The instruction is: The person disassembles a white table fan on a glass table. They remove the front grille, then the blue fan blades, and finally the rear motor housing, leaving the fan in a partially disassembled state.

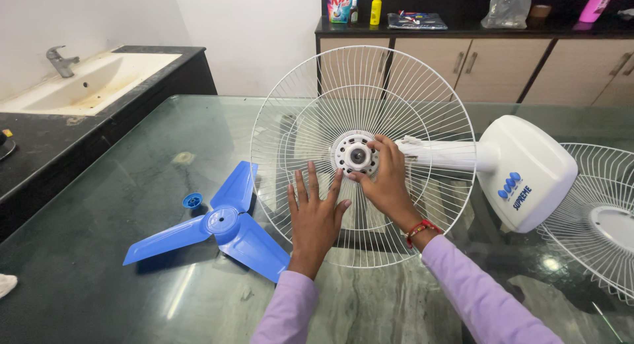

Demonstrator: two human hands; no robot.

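**Head view: hands at the fan's hub, rear guard in place**

Head camera looks down on a glass-topped desk (132,251) where a white pedestal fan (522,169) lies on its side. The rear wire guard (310,119) stands upright around the motor hub (356,156). The right hand (386,182) has its fingers closed on the hub's ring, while the left hand (316,218) rests flat and spread against the lower guard wires, holding nothing.

The step in hand looks like securing or loosening the guard at the hub. The next move seems to call for a turning grip from the right hand with the left bracing the guard.

Nearby lie the blue fan blade (221,225), a small blue cap (192,200) just beside it, and the front guard (598,215) at the right.
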